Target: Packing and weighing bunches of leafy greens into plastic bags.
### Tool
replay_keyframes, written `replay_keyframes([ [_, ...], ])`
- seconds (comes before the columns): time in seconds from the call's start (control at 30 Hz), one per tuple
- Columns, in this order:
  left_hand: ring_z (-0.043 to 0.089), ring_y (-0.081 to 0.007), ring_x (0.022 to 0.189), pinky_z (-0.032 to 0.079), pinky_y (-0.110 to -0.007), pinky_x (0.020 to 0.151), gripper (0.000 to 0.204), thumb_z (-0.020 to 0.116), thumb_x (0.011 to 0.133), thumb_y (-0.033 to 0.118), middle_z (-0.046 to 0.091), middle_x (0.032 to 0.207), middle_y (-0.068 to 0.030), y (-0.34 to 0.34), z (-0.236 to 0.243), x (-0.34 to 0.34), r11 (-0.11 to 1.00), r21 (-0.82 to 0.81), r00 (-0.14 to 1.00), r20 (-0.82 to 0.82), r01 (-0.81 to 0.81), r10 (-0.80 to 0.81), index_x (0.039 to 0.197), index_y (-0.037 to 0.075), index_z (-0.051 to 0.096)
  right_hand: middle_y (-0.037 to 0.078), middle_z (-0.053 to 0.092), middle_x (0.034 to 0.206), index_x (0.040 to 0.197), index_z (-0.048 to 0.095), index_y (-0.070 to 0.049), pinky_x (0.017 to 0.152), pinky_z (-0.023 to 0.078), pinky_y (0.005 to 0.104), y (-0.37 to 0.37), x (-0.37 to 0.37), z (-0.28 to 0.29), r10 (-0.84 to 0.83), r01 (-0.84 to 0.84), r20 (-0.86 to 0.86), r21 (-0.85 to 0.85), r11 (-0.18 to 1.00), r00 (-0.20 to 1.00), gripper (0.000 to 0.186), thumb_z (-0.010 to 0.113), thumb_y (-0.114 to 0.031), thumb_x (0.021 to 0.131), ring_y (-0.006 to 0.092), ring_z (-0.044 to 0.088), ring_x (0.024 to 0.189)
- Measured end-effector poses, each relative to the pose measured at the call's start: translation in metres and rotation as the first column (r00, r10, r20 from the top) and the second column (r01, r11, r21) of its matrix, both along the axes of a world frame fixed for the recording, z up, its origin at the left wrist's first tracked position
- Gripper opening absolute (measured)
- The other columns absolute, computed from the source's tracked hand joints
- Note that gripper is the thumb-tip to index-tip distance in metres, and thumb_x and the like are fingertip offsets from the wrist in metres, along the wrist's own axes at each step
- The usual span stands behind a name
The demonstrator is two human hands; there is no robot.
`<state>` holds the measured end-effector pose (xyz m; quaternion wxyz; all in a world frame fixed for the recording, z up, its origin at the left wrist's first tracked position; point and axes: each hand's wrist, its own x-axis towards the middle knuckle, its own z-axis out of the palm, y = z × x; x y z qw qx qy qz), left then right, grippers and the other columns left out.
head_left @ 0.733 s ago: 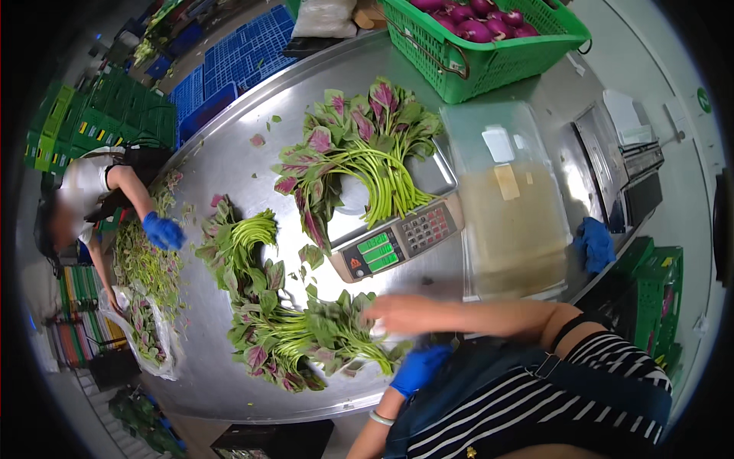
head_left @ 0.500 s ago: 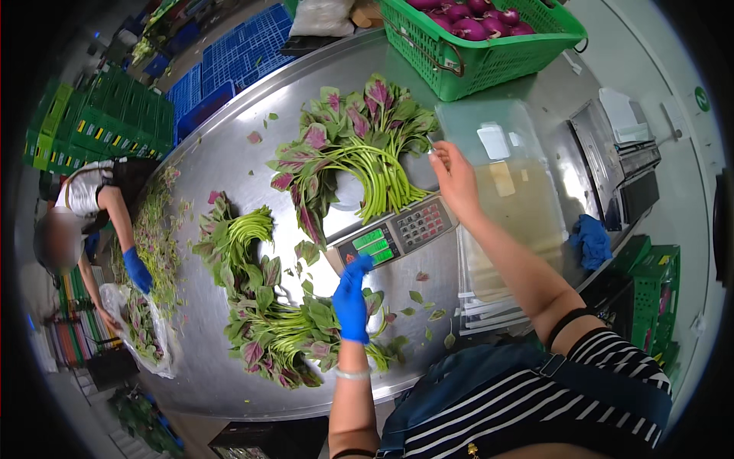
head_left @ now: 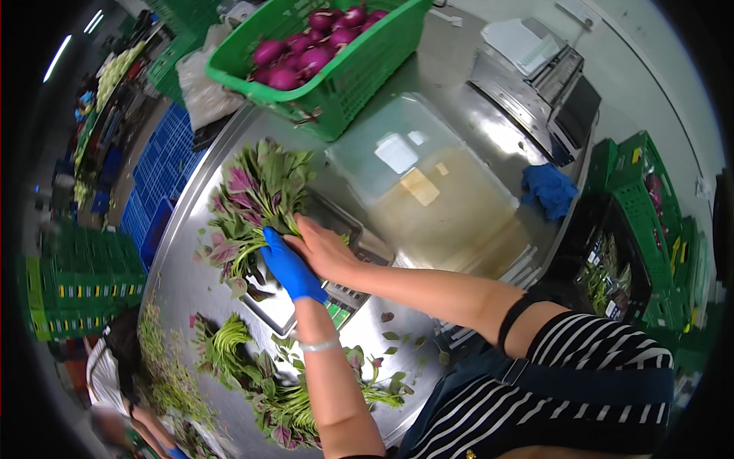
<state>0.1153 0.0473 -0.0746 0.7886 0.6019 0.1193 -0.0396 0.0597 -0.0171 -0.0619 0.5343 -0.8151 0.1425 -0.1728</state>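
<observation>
A bunch of amaranth, green leaves marked with purple, lies over the tray of a digital scale. My left hand, in a blue glove, is closed around its stems from the near side. Beside it, touching, my bare right hand grips the stem end; its fingertips are partly hidden. My forearms and hands cover part of the scale's keypad and lit green display. Nearer me, more amaranth lies curved on the steel table, partly behind my left forearm.
A green crate of purple onions stands at the back. Right of the scale lies a stack of clear plastic bags, then a crumpled blue glove and a metal machine. A co-worker bends at the left edge.
My hands, apart before, have come together on the amaranth bunch at the scale. The bunch has its stems gathered under my hands. The whole view has turned to the right.
</observation>
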Motion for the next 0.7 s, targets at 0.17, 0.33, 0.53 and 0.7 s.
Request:
replay_keyframes([
  [0.17, 0.055, -0.0172, 0.1, 0.045, -0.032, 0.091, 0.042, 0.05, 0.103, 0.03, 0.059, 0.118, -0.0121, -0.119, 0.084, -0.148, 0.966, 0.147, 0.97, 0.082, 0.215, -0.228, 0.127, -0.004, 0.049, 0.028, 0.056, 0.116, 0.125, 0.047, 0.003, 0.088, 0.047, 0.0456, -0.117, -0.131, 0.039, -0.096, 0.08, 0.103, 0.151, 0.985, 0.99, 0.041, 0.054, -0.027, 0.098, 0.0464, 0.056, 0.103],
  [0.33, 0.048, -0.0216, 0.12, 0.038, -0.032, 0.102, 0.055, 0.053, 0.101, 0.029, 0.049, 0.137, -0.0162, -0.186, -0.024, -0.227, 0.918, -0.031, 0.908, -0.139, 0.395, -0.395, 0.141, -0.005, 0.036, 0.02, 0.058, 0.127, 0.135, 0.044, 0.002, 0.101, 0.04, 0.0369, -0.194, -0.227, -0.039, -0.065, 0.078, -0.055, 0.301, 0.95, 0.996, 0.046, 0.052, -0.026, 0.1, 0.0339, 0.055, 0.118],
  [0.53, 0.055, -0.0206, 0.111, 0.041, -0.033, 0.098, 0.057, 0.064, 0.093, 0.03, 0.057, 0.129, -0.0118, -0.183, -0.15, -0.247, 0.844, -0.097, 0.71, -0.495, 0.528, -0.501, 0.136, -0.003, 0.046, 0.02, 0.06, 0.125, 0.138, 0.044, -0.003, 0.101, 0.041, 0.0394, -0.22, -0.278, -0.159, -0.034, 0.189, -0.498, 0.265, 0.946, 0.866, 0.06, 0.055, -0.044, 0.096, 0.0291, 0.056, 0.117],
  [0.7, 0.055, -0.0147, 0.115, 0.039, -0.033, 0.098, 0.042, 0.061, 0.094, 0.031, 0.062, 0.122, -0.0023, -0.16, -0.103, -0.271, 0.812, -0.161, 0.633, -0.548, 0.561, -0.547, 0.13, 0.01, 0.056, 0.016, 0.062, 0.119, 0.134, 0.046, 0.004, 0.093, 0.047, 0.0317, -0.266, -0.323, -0.167, 0.053, 0.159, -0.39, 0.493, 0.855, 0.919, 0.058, 0.063, -0.036, 0.094, 0.0202, 0.061, 0.106],
])
